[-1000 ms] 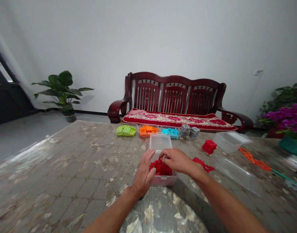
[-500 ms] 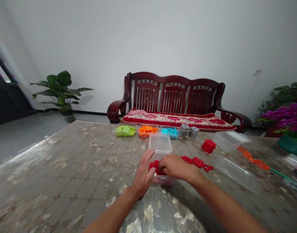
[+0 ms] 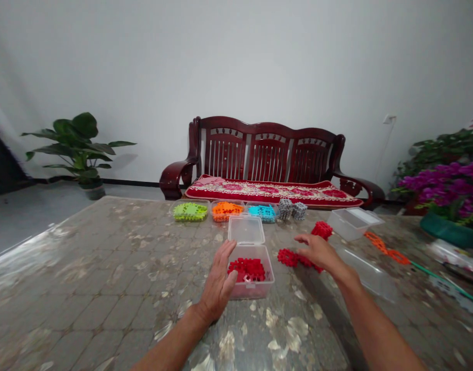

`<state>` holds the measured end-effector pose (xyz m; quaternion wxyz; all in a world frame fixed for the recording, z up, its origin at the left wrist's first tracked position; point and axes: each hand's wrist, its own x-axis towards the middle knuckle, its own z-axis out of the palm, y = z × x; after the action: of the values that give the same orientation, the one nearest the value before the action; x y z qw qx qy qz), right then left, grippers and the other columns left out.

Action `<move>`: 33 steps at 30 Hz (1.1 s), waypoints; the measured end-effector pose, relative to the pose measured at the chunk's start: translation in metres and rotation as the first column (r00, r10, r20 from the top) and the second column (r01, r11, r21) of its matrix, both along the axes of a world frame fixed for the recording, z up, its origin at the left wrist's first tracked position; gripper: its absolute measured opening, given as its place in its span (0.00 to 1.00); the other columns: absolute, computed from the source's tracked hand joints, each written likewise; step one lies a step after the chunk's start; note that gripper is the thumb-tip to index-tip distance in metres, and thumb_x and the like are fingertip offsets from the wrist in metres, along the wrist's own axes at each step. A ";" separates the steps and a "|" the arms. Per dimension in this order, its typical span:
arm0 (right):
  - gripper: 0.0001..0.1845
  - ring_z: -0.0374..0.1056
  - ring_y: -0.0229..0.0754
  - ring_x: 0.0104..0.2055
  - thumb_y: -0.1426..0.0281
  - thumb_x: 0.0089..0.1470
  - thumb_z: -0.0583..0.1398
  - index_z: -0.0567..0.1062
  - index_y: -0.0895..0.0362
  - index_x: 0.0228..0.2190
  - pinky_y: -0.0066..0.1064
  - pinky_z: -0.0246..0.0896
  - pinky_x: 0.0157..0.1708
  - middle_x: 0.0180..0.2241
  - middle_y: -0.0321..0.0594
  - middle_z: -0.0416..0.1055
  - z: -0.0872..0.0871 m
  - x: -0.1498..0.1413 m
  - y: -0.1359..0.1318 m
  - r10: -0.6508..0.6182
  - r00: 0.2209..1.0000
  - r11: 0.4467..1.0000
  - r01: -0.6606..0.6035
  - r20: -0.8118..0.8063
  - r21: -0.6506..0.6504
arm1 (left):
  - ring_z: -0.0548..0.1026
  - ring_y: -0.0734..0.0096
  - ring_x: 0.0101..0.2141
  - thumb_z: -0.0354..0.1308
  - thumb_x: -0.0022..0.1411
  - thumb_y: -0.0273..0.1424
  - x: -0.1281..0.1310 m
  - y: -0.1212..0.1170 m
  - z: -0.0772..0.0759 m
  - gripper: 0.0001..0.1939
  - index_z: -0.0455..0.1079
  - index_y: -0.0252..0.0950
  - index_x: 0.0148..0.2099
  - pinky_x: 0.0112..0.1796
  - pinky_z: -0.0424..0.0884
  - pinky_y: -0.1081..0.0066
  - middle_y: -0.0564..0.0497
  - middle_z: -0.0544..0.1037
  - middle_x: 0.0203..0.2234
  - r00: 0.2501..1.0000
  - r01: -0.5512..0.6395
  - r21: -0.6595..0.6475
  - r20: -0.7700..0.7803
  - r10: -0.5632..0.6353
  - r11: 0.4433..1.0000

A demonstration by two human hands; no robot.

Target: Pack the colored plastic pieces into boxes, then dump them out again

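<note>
A clear plastic box (image 3: 270,268) with red interlocking pieces (image 3: 252,269) inside stands before me, its lid (image 3: 246,230) folded back behind it. My left hand (image 3: 218,283) holds the box's left side, fingers along the wall and thumb over the near corner. To the right, my right hand (image 3: 317,251) hovers over a joined strip of red pieces (image 3: 287,257) lying on the table and covers part of it. Its fingers and thumb are apart, with nothing visible between them. Just behind that hand sits a red cube built of such pieces (image 3: 322,229), partly hidden.
Boxes of green (image 3: 190,211), orange (image 3: 227,211) and blue pieces (image 3: 262,212) line the table's far edge beside two grey cubes (image 3: 286,208). At right are a clear container (image 3: 347,226), a clear lid (image 3: 368,273), an orange chain (image 3: 387,250) and a flowerpot (image 3: 451,229).
My right hand has come out of the box and moved right, over the red strip. My left hand stays at the box. The view has turned slightly to the right.
</note>
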<state>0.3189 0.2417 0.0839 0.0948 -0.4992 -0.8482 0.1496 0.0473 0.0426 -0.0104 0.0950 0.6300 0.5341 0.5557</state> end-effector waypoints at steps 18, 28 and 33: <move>0.32 0.73 0.51 0.56 0.73 0.56 0.56 0.68 0.53 0.63 0.36 0.65 0.48 0.56 0.45 0.77 0.000 0.010 -0.010 -0.134 0.985 0.982 0.117 0.107 0.150 | 0.52 0.50 0.72 0.44 0.76 0.42 0.001 0.000 -0.002 0.31 0.47 0.42 0.75 0.70 0.47 0.46 0.42 0.53 0.73 0.998 0.022 -0.026 0.054 -0.021 0.999; 0.40 0.69 0.59 0.62 0.73 0.43 0.65 0.73 0.53 0.61 0.43 0.65 0.56 0.60 0.50 0.73 -0.011 0.007 -0.034 0.083 0.977 0.994 -0.067 0.197 -0.084 | 0.52 0.51 0.71 0.44 0.76 0.42 0.000 0.000 -0.003 0.30 0.48 0.42 0.75 0.70 0.48 0.45 0.42 0.54 0.72 0.999 0.016 -0.020 0.038 -0.016 1.000; 0.35 0.72 0.59 0.58 0.76 0.49 0.61 0.72 0.58 0.60 0.44 0.64 0.55 0.56 0.56 0.75 -0.022 0.008 -0.042 0.149 0.950 0.989 -0.150 0.274 -0.016 | 0.52 0.51 0.72 0.43 0.76 0.42 0.001 -0.002 0.000 0.30 0.48 0.41 0.75 0.70 0.47 0.46 0.42 0.54 0.73 0.998 0.028 -0.026 0.052 -0.026 0.999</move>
<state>0.3271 0.1995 0.0616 -0.0343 -0.4492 -0.8888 0.0837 0.0485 0.0411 -0.0100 0.1247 0.6211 0.5303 0.5635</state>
